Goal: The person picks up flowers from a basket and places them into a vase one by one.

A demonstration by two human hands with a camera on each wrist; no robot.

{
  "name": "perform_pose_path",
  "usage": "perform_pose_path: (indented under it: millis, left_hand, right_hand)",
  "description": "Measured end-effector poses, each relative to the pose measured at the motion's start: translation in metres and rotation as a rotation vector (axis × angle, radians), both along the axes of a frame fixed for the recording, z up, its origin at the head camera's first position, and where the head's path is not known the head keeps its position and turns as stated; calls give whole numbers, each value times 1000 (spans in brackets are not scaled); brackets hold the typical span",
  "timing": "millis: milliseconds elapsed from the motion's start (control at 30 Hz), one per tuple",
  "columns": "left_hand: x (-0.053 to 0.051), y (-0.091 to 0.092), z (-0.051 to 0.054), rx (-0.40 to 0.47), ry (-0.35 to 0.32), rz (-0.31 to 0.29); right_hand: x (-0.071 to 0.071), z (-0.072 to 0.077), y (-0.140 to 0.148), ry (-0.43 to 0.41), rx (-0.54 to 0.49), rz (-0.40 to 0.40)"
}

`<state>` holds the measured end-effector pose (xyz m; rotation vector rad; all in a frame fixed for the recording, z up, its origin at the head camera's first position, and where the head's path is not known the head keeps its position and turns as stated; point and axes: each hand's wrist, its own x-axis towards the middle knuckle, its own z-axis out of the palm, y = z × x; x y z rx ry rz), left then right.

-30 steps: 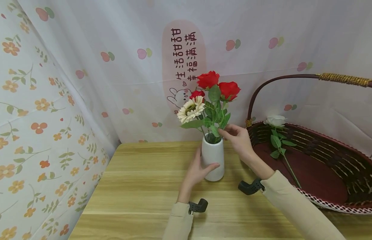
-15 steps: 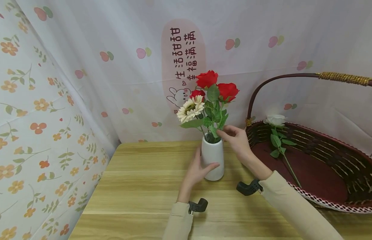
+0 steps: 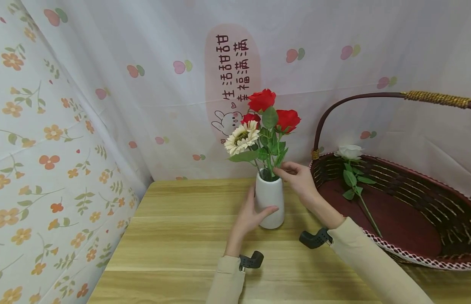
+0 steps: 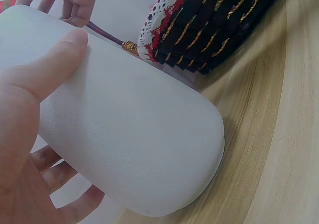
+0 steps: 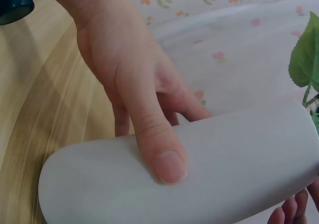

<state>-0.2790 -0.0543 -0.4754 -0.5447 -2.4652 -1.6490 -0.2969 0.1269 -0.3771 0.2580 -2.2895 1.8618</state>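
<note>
A white vase (image 3: 269,194) stands upright on the wooden table, holding red roses and a cream daisy-like flower (image 3: 241,139). My left hand (image 3: 246,217) grips the vase's side; in the left wrist view its thumb (image 4: 60,55) lies across the white wall and the other fingers go behind. At the vase's mouth, my right hand (image 3: 301,181) pinches a green stem, seemingly that of the rightmost red rose (image 3: 287,120). Leaves and the rim partly hide the pinch. Only the right hand's fingertips (image 5: 289,211) show at the lower right of the right wrist view.
To the right stands a dark woven basket (image 3: 383,215) with a tall arched handle (image 3: 357,98). A white rose (image 3: 350,153) with a leafy stem lies inside it. Patterned curtains (image 3: 163,93) hang behind and left of the table (image 3: 174,245).
The rightmost red rose has shifted slightly left and down, and my right hand's fingertips have come lower toward the vase's rim. My left hand and the vase have stayed in place.
</note>
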Motion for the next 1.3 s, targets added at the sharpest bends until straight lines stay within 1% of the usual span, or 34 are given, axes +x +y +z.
perform_pose_path:
  millis: [133,300,533,767,1000,1300]
  left_hand:
    - [0,0,0,-8,0,7]
    - [0,0,1,-10,0,2]
    - [1,0,1,-10,-8,-1]
    - [1,0,1,1,-13,2]
    - [0,1,0,10,-16,5]
    - [1,0,0,14,-30,7]
  right_hand:
    - [0,0,1,-14,26,7]
    - [-1,1,4,-14,47,33]
    - [2,4,7,-22,67,68]
    - [6,7,12,-52,62,88]
    - [9,7,19,-26,38,80]
    - [12,7,25,3,-6,96]
